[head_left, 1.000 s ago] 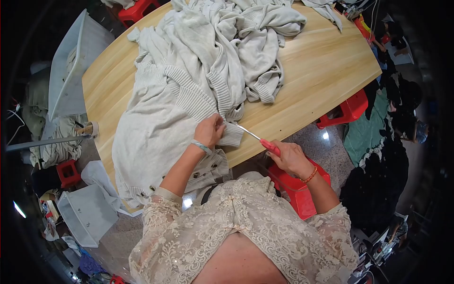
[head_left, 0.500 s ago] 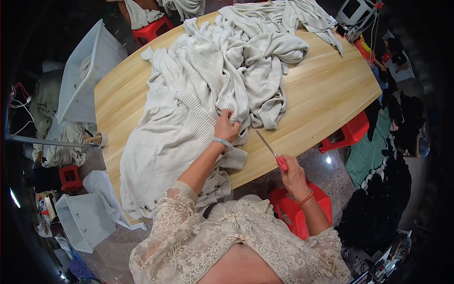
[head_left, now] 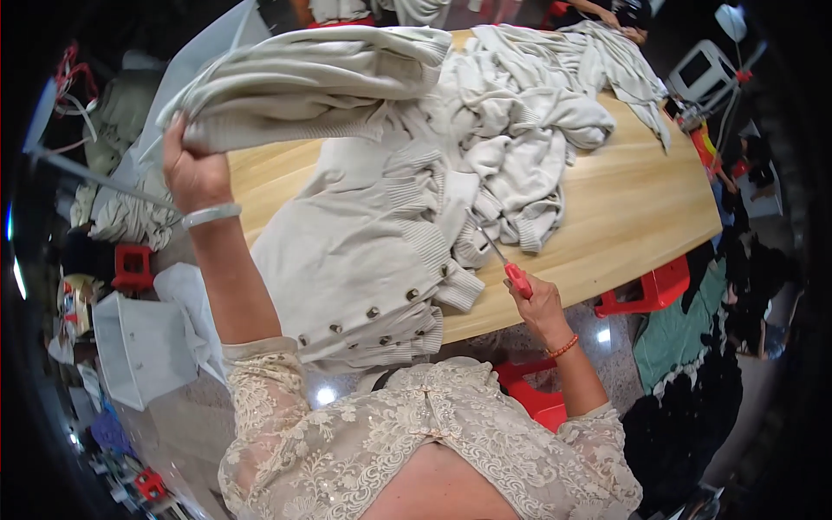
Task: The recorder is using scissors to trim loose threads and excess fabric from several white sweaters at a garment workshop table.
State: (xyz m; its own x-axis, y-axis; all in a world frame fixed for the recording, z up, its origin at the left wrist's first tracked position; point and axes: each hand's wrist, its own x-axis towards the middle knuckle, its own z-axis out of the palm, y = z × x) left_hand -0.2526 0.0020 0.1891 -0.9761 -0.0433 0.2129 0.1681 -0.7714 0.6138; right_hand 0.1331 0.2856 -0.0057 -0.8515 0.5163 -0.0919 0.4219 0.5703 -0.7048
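Observation:
My left hand (head_left: 199,173) is raised at the upper left, its fingers closed on the edge of an off-white knitted garment (head_left: 303,87). The garment hangs folded and stretched out to the right above the table, slightly blurred at its lower edge. My right hand (head_left: 543,308) grips a red-handled tool with a slim metal shaft (head_left: 518,279); its exact kind is unclear. The shaft points away from me, its tip beside the cuffs of the heap. Under both hands lie button-front cardigans (head_left: 347,225) in the same off-white knit, dark buttons along their near edge.
More knitwear (head_left: 537,95) heaps across the wooden table (head_left: 641,191). A white bin (head_left: 208,52) stands past the table's left side, another bin (head_left: 143,347) on the floor. Red stools (head_left: 646,290) stand by the table. Dark cloth (head_left: 685,407) piles at right. Another person's hand (head_left: 607,16) shows at the far edge.
My left hand has gone from the heap to the upper left, lifting a knitted garment off the table. My right hand still holds the red-handled tool, nearly in the same place.

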